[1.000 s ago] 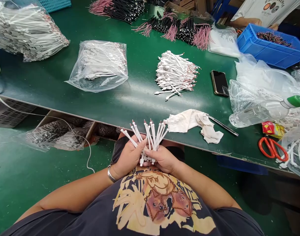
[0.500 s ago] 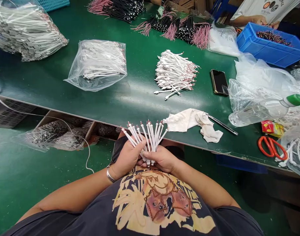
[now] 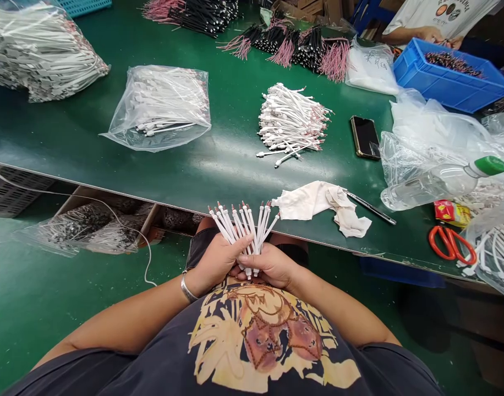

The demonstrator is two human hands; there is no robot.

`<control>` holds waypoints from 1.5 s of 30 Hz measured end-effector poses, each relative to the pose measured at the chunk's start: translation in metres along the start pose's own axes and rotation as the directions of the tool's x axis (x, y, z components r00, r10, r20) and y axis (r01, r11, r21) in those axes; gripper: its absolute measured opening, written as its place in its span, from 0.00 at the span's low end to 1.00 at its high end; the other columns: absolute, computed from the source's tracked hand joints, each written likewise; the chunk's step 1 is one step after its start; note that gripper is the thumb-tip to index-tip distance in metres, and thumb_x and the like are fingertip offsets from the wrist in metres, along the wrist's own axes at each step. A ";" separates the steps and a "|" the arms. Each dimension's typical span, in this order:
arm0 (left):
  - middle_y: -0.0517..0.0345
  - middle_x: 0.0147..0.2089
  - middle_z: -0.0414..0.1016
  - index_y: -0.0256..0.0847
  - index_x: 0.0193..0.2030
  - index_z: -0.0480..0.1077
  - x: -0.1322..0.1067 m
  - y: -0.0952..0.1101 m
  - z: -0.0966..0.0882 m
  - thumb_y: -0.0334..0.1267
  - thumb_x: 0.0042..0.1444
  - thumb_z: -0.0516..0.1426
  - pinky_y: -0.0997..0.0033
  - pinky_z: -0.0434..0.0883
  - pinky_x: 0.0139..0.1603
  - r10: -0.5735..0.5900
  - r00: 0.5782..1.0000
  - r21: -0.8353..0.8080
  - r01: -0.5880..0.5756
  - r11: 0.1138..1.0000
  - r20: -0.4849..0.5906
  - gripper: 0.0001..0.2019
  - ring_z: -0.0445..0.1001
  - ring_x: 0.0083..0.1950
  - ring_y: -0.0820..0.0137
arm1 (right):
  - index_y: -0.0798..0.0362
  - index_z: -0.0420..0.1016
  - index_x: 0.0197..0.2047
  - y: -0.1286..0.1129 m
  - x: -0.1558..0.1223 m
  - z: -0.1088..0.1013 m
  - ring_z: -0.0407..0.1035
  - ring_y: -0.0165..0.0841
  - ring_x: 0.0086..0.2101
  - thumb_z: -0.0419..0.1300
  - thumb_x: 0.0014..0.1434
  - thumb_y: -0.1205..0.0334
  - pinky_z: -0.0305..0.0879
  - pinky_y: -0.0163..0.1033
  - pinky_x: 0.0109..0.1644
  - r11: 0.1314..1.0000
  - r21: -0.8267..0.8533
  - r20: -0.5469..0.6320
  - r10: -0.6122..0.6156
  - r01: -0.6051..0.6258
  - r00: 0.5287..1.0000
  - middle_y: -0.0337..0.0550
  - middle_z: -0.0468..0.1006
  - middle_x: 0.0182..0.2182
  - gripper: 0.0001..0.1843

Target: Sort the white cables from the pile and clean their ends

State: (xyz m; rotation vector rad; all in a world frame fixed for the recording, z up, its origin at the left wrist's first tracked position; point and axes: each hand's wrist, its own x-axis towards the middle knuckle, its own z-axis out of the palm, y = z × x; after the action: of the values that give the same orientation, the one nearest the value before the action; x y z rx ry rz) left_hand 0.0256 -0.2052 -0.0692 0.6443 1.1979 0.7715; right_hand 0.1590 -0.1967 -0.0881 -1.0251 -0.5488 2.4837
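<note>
I log on green workbench (image 3: pixel 235 165): crumpled off-white cloth (image 3: pixel 324 208) touching slim dark tool (image 3: pixel 370 208); phone (image 3: pixel 365 137) lying face up; orange-handled scissors (image 3: pixel 450 245) near plastic water bottle (image 3: pixel 425 187), green cap; blue plastic crate (image 3: pixel 452 77) of dark parts far right, co-worker's hand (image 3: pixel 431 34) just beyond.
</note>
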 end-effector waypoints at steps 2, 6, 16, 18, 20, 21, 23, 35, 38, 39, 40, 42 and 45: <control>0.63 0.21 0.69 0.39 0.38 0.66 0.000 0.000 -0.001 0.49 0.52 0.59 0.75 0.64 0.11 0.024 1.000 0.017 -0.024 1.000 -0.016 0.15 0.65 0.14 0.74 | 0.62 0.75 0.33 -0.001 0.000 0.000 0.73 0.31 0.26 0.73 0.37 0.55 0.68 0.36 0.34 1.000 0.006 0.012 0.001 -0.001 1.000 0.45 0.78 0.24 0.23; 0.61 0.23 0.70 0.38 0.37 0.66 0.000 0.005 -0.001 0.48 0.51 0.59 0.75 0.66 0.12 0.048 0.999 0.062 -0.047 0.997 -0.019 0.15 0.66 0.16 0.74 | 0.62 0.76 0.32 -0.001 0.001 -0.001 0.73 0.30 0.26 0.73 0.37 0.54 0.67 0.36 0.34 1.000 -0.004 0.024 0.001 -0.001 1.000 0.45 0.78 0.24 0.23; 0.55 0.28 0.75 0.37 0.43 0.70 0.004 0.014 0.004 0.49 0.50 0.60 0.73 0.66 0.11 -0.092 0.995 0.166 0.083 0.983 0.048 0.19 0.68 0.15 0.72 | 0.62 0.76 0.29 -0.001 0.001 -0.002 0.71 0.29 0.24 0.74 0.34 0.54 0.64 0.36 0.34 0.999 -0.034 0.049 0.006 -0.004 0.999 0.43 0.77 0.23 0.22; 0.55 0.28 0.75 0.36 0.42 0.70 0.005 0.012 0.004 0.48 0.50 0.60 0.72 0.66 0.12 -0.091 0.995 0.159 0.084 0.984 0.037 0.19 0.68 0.15 0.72 | 0.62 0.76 0.28 -0.002 0.001 -0.002 0.71 0.28 0.24 0.74 0.34 0.54 0.65 0.36 0.34 0.999 -0.037 0.048 0.017 -0.015 0.999 0.42 0.77 0.23 0.22; 0.54 0.29 0.75 0.35 0.40 0.70 0.005 0.010 0.003 0.48 0.50 0.60 0.73 0.67 0.13 -0.059 0.998 0.152 0.055 0.987 0.024 0.18 0.68 0.16 0.73 | 0.62 0.77 0.29 -0.002 0.001 -0.003 0.71 0.28 0.24 0.74 0.34 0.53 0.65 0.36 0.35 0.998 -0.050 0.047 0.030 -0.028 0.998 0.43 0.78 0.24 0.23; 0.53 0.30 0.76 0.35 0.39 0.70 0.005 0.009 0.003 0.48 0.50 0.60 0.73 0.67 0.13 -0.032 0.999 0.150 0.029 0.988 0.020 0.17 0.68 0.16 0.73 | 0.62 0.77 0.29 -0.002 0.001 -0.004 0.71 0.28 0.25 0.74 0.34 0.53 0.65 0.36 0.35 0.998 -0.057 0.048 0.037 -0.034 0.998 0.43 0.78 0.24 0.23; 0.54 0.28 0.75 0.34 0.38 0.70 0.005 0.007 0.001 0.48 0.51 0.60 0.75 0.65 0.12 0.011 1.000 0.149 -0.014 0.989 0.021 0.17 0.66 0.15 0.75 | 0.62 0.77 0.30 -0.003 0.000 -0.005 0.71 0.28 0.25 0.74 0.35 0.52 0.66 0.36 0.35 0.997 -0.063 0.055 0.049 -0.046 0.997 0.44 0.78 0.24 0.23; 0.63 0.16 0.66 0.36 0.35 0.67 0.007 -0.001 -0.002 0.48 0.53 0.58 0.79 0.57 0.09 -0.041 0.993 0.005 0.041 0.999 0.109 0.15 0.59 0.10 0.77 | 0.62 0.77 0.32 -0.001 0.002 -0.006 0.73 0.29 0.25 0.73 0.37 0.52 0.68 0.33 0.32 0.999 -0.039 0.067 0.021 -0.018 0.998 0.46 0.78 0.25 0.23; 0.63 0.15 0.66 0.35 0.39 0.68 0.007 -0.001 -0.003 0.48 0.53 0.58 0.79 0.56 0.08 -0.065 0.989 -0.031 0.070 0.997 0.135 0.16 0.59 0.10 0.77 | 0.62 0.77 0.32 -0.001 0.002 -0.004 0.73 0.29 0.27 0.73 0.37 0.53 0.68 0.33 0.32 0.999 -0.043 0.037 0.023 -0.022 0.999 0.46 0.78 0.26 0.23; 0.63 0.15 0.66 0.35 0.40 0.68 0.007 -0.001 -0.004 0.48 0.53 0.58 0.79 0.56 0.08 -0.066 0.987 -0.036 0.072 0.997 0.147 0.17 0.59 0.10 0.77 | 0.63 0.77 0.32 -0.001 0.002 -0.004 0.74 0.30 0.27 0.73 0.37 0.53 0.69 0.33 0.32 0.999 -0.041 0.029 0.026 -0.025 0.999 0.46 0.78 0.26 0.23; 0.63 0.15 0.66 0.35 0.39 0.67 0.007 -0.001 -0.004 0.49 0.53 0.58 0.79 0.56 0.09 -0.064 0.986 -0.039 0.071 0.997 0.157 0.17 0.59 0.10 0.77 | 0.63 0.77 0.32 -0.002 0.002 -0.003 0.74 0.30 0.27 0.73 0.37 0.53 0.69 0.33 0.32 0.999 -0.039 0.025 0.029 -0.028 0.999 0.47 0.78 0.26 0.23; 0.64 0.14 0.66 0.36 0.38 0.67 0.007 -0.001 -0.005 0.49 0.52 0.59 0.80 0.56 0.09 -0.059 0.985 -0.040 0.067 0.997 0.164 0.16 0.59 0.10 0.77 | 0.63 0.77 0.32 -0.002 0.002 -0.003 0.73 0.30 0.27 0.73 0.37 0.53 0.69 0.34 0.32 0.999 -0.033 0.024 0.030 -0.029 0.999 0.47 0.78 0.26 0.24; 0.65 0.13 0.65 0.36 0.36 0.66 0.007 -0.001 -0.006 0.49 0.52 0.59 0.80 0.56 0.09 -0.059 0.986 -0.035 0.065 0.997 0.158 0.16 0.58 0.10 0.78 | 0.62 0.77 0.32 0.000 0.002 -0.003 0.73 0.30 0.27 0.73 0.38 0.53 0.68 0.34 0.33 0.999 -0.032 0.016 0.022 -0.021 1.000 0.46 0.78 0.26 0.24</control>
State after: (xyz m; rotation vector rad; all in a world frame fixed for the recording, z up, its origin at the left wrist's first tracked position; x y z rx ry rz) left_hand 0.0211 -0.1995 -0.0752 0.6201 1.0509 0.6781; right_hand 0.1601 -0.1948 -0.0913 -1.0284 -0.5869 2.5122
